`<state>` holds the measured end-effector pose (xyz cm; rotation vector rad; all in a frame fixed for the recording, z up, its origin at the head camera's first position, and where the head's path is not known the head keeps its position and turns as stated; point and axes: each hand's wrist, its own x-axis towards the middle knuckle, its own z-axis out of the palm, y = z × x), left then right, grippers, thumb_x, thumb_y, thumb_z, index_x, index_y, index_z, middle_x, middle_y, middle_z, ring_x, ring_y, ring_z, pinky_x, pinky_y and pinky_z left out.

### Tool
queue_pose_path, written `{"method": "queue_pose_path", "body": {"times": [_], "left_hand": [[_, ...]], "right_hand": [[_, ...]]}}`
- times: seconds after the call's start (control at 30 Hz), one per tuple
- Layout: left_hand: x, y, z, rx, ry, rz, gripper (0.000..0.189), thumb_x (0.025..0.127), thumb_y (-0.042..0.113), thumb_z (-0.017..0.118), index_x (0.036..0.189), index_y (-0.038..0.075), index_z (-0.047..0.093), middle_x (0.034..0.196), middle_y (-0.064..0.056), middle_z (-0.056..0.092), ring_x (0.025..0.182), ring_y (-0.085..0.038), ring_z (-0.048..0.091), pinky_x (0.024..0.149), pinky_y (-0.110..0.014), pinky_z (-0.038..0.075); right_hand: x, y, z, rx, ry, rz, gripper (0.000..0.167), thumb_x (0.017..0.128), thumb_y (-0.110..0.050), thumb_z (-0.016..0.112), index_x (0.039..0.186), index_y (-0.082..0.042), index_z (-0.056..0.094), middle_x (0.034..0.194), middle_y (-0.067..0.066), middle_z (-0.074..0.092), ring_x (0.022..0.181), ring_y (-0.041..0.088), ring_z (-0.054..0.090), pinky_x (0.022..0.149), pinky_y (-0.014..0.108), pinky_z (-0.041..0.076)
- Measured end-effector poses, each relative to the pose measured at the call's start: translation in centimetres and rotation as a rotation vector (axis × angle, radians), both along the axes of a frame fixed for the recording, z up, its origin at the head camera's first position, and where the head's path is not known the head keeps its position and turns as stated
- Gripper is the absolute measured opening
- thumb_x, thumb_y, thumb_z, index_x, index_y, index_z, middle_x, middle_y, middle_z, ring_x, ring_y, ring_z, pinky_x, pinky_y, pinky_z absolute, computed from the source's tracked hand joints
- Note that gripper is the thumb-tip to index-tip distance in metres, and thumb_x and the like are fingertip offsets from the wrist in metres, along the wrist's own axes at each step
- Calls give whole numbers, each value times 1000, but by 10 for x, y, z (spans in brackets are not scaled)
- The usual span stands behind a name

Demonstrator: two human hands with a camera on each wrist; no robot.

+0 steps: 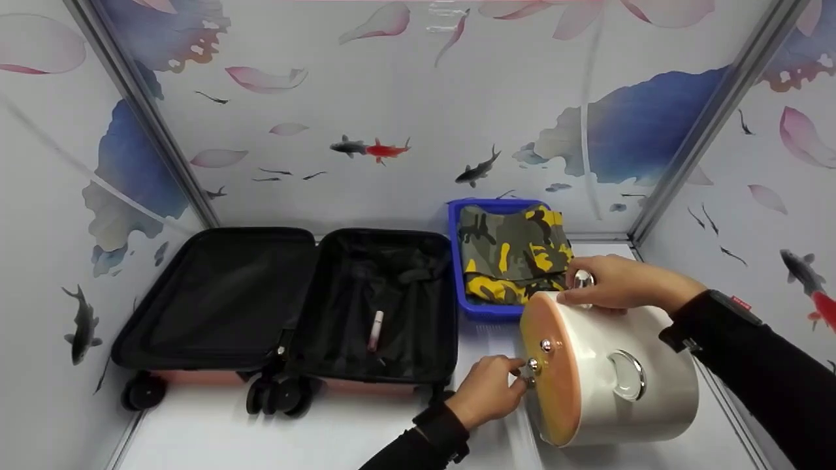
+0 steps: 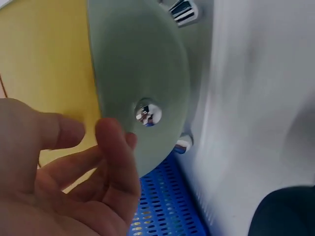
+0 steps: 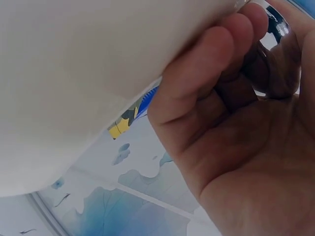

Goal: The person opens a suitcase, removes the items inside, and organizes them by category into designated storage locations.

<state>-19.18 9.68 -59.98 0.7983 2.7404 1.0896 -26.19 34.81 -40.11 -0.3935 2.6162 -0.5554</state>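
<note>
A white drum-shaped box [image 1: 643, 365] with an orange rim lies on its side at the right, its round yellow front facing left. My right hand [image 1: 610, 279] grips the chrome handle [image 3: 280, 54] on its upper side, the fingers hooked between handle and wall. At the front, my left hand [image 1: 490, 390] has its fingertips close beside a small chrome knob [image 2: 148, 112]. That knob sits on a pale, see-through half-round panel [image 2: 138, 59]. In the left wrist view, thumb and forefinger are apart and loosely bent. Another chrome handle [image 1: 630, 375] curves from the near side.
An open black-lined suitcase [image 1: 222, 300] lies flat at the left, with a small pink-and-white tube [image 1: 375, 329] in its right half. Behind the box, a blue basket [image 1: 455, 261] holds folded camouflage cloth [image 1: 503, 245]. Printed wall panels [image 1: 418, 98] enclose the white table [image 1: 215, 434].
</note>
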Motion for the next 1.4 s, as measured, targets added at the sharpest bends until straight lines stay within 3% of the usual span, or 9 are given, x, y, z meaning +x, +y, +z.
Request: {"method": "queue_pose_path", "body": {"times": [0.1,0.37,0.7,0.87,1.1,1.4], "left_hand": [[2,3,-8,-16,0,0,30,100,22,75,127,13,83,113,0,85,107,-10,78,89,-23,60],[1,10,-26,35,35,3,8,94,15,79,98,14,86,90,5,84,83,-4,73,75,-18,54],[0,10,-32,42,26,3,8,96,13,79,98,15,87,85,8,81,75,1,66,71,-16,49],[-1,10,-33,61,4,-5,10,96,11,77,99,14,87,86,8,82,78,-3,72,72,-15,49],[1,8,-38,91,108,-7,9,92,10,75,89,13,83,84,6,82,80,-12,77,72,-12,48],[-1,3,-41,114,72,-3,9,94,12,75,92,14,84,84,7,81,81,-9,75,74,-12,49]], "right_hand": [[1,1,0,1,3,-2,41,101,-56,76,114,-18,66,66,-2,56,57,14,58,55,32,49],[0,1,-1,7,21,-2,40,100,-55,77,113,-19,67,73,-1,60,60,14,59,57,32,50],[-1,1,-1,18,2,-16,42,100,-57,77,114,-18,67,73,-1,59,60,15,59,57,32,49],[0,0,0,10,12,-9,40,101,-55,76,113,-18,67,76,0,61,60,14,59,57,32,50],[-1,1,-1,0,-8,-12,41,101,-55,76,114,-18,66,70,-1,58,57,14,57,56,32,50],[-4,1,3,25,30,37,39,102,-54,75,114,-17,69,90,4,68,61,15,60,57,35,51]]}}
